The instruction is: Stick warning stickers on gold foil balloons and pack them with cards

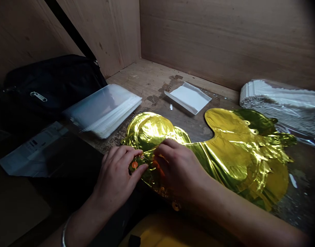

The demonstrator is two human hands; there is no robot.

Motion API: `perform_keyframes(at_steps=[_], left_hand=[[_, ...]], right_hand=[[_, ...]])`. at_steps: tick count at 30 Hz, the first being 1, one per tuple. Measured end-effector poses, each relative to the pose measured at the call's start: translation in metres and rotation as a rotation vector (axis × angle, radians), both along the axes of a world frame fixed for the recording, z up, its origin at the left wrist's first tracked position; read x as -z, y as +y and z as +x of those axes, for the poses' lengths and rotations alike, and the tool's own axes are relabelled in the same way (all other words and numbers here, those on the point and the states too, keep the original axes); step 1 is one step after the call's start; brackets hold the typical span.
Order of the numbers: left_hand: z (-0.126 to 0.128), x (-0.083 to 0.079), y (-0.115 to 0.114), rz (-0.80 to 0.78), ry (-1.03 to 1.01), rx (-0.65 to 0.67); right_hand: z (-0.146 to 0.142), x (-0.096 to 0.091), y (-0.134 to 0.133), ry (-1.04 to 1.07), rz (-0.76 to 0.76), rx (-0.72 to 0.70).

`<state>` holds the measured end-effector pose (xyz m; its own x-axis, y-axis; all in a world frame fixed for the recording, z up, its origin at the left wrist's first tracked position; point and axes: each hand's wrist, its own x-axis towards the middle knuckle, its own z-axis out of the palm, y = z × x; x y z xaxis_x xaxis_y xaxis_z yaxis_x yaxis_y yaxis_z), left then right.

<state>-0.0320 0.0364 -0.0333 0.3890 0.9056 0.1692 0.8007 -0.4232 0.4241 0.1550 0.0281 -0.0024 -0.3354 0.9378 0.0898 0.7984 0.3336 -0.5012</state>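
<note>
Shiny gold foil balloons [228,151], flat and uninflated, lie overlapped across the table in front of me. Their left end has rounded lobes [152,125] and small tabs along the edge. My left hand [118,169] grips the near left edge of the foil, fingers on top and thumb toward me. An orange round spot [134,165] shows on the foil between that thumb and the fingers. Just to the right, my right hand [176,164] has its fingers curled and pinched at the same foil; its fingertips are partly hidden.
A stack of clear plastic sleeves [108,109] lies at left, by a black bag [54,85]. Another clear packet [34,147] sits at the left edge. Behind the foil is a folded white paper [189,97]; a wrapped white bundle [280,103] lies at right. Wooden walls [224,37] enclose the back.
</note>
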Motion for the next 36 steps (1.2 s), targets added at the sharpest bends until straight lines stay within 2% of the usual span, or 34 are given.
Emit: perform_keyframes(at_steps=[3,6,11,16,23,27,36], left_hand=[[-0.001,0.004,-0.002,0.024,-0.018,-0.057],[-0.001,0.006,-0.002,0.028,-0.03,-0.081],[0.0,0.007,-0.003,0.013,-0.048,-0.084],[0.001,0.005,-0.003,0.006,-0.053,-0.08],[0.001,0.005,-0.004,0.014,-0.09,-0.08],[0.001,0.007,-0.005,0.01,-0.096,-0.088],[0.001,0.006,-0.005,0.002,-0.09,-0.079]], right_hand=[[-0.005,0.001,0.021,0.003,-0.06,-0.078],[-0.011,0.007,0.029,0.013,-0.108,-0.127],[-0.014,0.012,0.027,0.03,-0.137,-0.077],[-0.015,0.012,0.027,0.06,-0.156,-0.086],[-0.009,0.011,0.031,0.128,-0.131,-0.065],[-0.01,0.012,0.032,0.081,-0.089,-0.056],[-0.017,0.016,0.032,0.041,-0.116,-0.047]])
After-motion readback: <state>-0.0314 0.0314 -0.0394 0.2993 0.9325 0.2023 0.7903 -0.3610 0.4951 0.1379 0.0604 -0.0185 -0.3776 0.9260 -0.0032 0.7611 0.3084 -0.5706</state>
